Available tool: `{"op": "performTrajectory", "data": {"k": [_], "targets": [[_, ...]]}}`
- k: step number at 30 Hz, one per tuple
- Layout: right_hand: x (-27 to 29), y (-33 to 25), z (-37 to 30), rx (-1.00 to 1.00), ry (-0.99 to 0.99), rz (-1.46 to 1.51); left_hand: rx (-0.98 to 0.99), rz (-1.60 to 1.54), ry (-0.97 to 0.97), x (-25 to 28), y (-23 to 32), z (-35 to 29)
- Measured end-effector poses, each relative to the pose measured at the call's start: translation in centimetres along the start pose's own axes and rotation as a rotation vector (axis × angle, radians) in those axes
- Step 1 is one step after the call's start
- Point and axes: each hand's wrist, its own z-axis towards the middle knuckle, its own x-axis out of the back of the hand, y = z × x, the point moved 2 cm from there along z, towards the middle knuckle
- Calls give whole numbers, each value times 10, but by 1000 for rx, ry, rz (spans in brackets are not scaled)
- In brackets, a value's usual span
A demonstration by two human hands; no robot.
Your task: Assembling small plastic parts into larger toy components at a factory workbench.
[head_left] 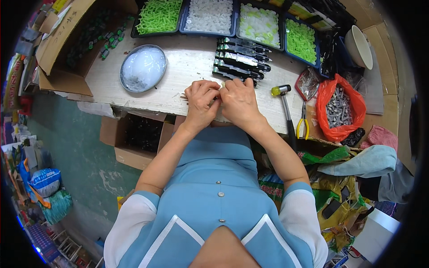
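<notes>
Left hand (202,99) curls beside right hand (240,99), each grip's closure and contents unclear, slim black plastic pieces (241,65) at one o'clock!

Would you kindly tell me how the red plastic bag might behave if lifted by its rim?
The red plastic bag would probably sag, since its film looks thin and creased. The many grey parts inside likely weigh it down, and some might spill if it tips, as its mouth stands wide open.

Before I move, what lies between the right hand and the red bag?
In the head view, the hammer lies between the right hand and the red bag, then the yellow-handled pliers, nearer the bag.
</notes>
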Motion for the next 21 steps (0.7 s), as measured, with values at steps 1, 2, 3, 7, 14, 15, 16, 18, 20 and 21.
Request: {"op": "performTrajectory", "data": {"k": [1, 2, 3, 7, 14, 15, 16, 18, 20, 21], "targets": [[-1, 1, 1, -14, 1, 14, -1, 3, 0, 0, 0, 2], [-2, 4, 2, -28, 2, 28, -2, 5, -1, 0, -1, 3], [-3, 7, 1, -42, 11, 66, 5, 2, -18, 0, -2, 3], [-4, 28, -14, -56, 105, 237, 47, 15, -49, 0, -2, 2], [25, 85, -49, -315, 166, 383, 151, 72, -72, -4, 10, 11], [26, 94, -55, -355, 163, 415, 185, 71, -92, -6, 10, 13], [37, 99, -60, -383, 153, 359, 185, 75, -97, -8, 11, 15], [45, 112, -63, -403, 157, 313, 191, 90, -109, -6, 7, 15], [50, 135, -67, -394, 186, 241, 226, 115, -128, -3, 6, 15], [54, 151, -68, -415, 214, 203, 208, 108, -139, -2, 6, 14]]}}
